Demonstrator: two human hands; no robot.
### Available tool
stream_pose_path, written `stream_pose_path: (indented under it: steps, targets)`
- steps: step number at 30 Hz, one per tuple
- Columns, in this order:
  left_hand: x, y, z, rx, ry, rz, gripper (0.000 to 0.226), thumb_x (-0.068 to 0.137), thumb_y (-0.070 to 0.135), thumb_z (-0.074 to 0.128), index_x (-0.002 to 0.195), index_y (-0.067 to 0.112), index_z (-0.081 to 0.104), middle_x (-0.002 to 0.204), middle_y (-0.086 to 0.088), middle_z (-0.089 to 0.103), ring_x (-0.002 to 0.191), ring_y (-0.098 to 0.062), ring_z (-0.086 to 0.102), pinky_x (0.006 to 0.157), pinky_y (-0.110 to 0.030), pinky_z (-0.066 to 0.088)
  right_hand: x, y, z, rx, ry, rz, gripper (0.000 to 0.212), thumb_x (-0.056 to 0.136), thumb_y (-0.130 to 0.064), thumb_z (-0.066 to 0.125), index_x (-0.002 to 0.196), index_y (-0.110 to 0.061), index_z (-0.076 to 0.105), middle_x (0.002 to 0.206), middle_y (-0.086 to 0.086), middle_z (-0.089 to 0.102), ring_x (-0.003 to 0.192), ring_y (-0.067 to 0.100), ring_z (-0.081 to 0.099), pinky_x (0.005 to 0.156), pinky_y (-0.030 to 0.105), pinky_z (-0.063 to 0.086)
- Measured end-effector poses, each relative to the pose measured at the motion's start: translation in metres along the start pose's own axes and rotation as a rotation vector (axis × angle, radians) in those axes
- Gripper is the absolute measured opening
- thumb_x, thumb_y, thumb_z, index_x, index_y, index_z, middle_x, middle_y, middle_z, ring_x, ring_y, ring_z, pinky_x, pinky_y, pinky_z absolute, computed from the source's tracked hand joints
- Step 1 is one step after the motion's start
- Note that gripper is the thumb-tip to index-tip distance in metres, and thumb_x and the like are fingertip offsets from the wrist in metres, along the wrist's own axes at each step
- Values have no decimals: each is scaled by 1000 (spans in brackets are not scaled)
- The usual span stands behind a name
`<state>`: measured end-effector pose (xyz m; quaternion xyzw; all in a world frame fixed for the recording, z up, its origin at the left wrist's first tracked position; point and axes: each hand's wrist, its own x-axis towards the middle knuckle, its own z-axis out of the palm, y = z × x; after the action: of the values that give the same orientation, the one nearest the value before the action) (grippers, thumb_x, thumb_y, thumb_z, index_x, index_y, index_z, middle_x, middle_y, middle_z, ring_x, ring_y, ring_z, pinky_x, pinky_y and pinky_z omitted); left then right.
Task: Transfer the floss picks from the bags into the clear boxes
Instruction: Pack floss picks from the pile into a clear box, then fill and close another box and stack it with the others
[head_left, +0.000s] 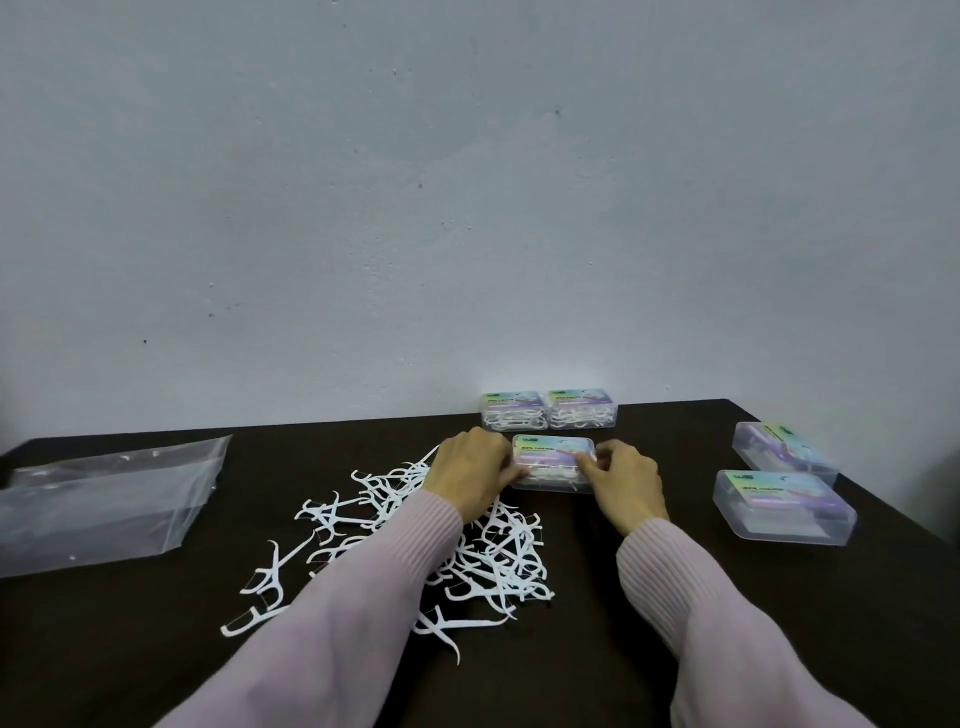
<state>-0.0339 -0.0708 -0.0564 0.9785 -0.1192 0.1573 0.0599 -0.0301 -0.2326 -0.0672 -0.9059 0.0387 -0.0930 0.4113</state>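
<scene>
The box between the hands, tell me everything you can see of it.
The box is a small clear plastic case with rounded corners and a colourful label on its lid. White floss picks show through its front wall. It lies flat on the dark table, in front of two filled boxes. The left hand grips its left end; the right hand grips its right end.

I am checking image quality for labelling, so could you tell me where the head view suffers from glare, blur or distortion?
Head view: wide-angle bending bows the table's far edge; a bright glare patch sits on the wall above the two filled boxes; label text on the held box is too soft to read; the plastic bag shows pale sheen.
</scene>
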Motion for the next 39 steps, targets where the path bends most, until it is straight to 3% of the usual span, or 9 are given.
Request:
stream_pose_path:
  steps: [2,7,12,19,28,32,36,37,39]
  targets:
    - [0,-3,2,-91,0,-23,32,92,35,56,113,13,65,104,-4,69,90,-18,64,82,-32,51,1,0,0,50,-7,-1,47,92,-28,55,135,-13,41,126,13,56,113,26,55,93,38,45]
    - [-5,-20,-1,-329,-145,-23,38,95,24,54,132,20,53,128,-4,60,115,-16,56,100,-32,43,0,-4,6,-70,-59,-99,43,88,-30,61,128,-20,47,126,9,53,113,23,53,96,37,44]
    - [-8,-38,-6,-303,-166,3,40,97,5,40,133,18,53,130,-6,58,121,-18,53,107,-39,36,3,-14,14,-221,-38,-131,46,90,-43,52,130,-23,42,128,5,47,115,22,50,90,35,41]
    - [-11,-77,-17,-337,-163,-79,37,97,6,38,129,15,56,133,-3,56,121,-15,52,104,-30,39,18,-27,30,-290,-11,-134,49,89,-48,52,128,-21,42,129,7,49,118,23,49,92,38,42]
    - [-24,-108,-23,-381,-172,-130,37,98,4,36,126,13,57,131,-2,57,121,-12,52,101,-21,38,35,-38,43,-281,-42,-124,43,91,-37,54,128,-19,41,129,9,50,117,24,49,92,38,42]
    - [-27,-117,-23,-380,-177,-139,37,98,3,36,128,14,56,134,-2,54,125,-13,48,102,-21,36,36,-37,46,-402,-7,-134,52,90,-41,54,133,-18,38,134,11,45,125,26,43,101,44,36]
    - [-31,-122,-23,-365,-182,-142,37,99,5,36,128,15,55,135,-2,53,126,-14,47,102,-22,35,28,-36,49,-419,178,-394,42,90,-29,56,128,-18,43,134,6,42,125,20,40,103,36,34]
    - [-33,-123,-23,-363,-180,-143,36,99,6,36,128,15,55,135,-2,54,126,-14,47,102,-22,36,27,-37,49,-361,165,-493,35,90,-25,56,123,-18,47,130,4,45,119,16,44,99,31,36]
    - [-38,-127,-24,-366,-178,-146,34,100,9,37,128,15,55,134,-2,54,124,-13,48,103,-23,37,22,-43,51,-210,-15,-617,22,92,-22,53,113,-18,53,124,1,51,107,10,49,94,25,40]
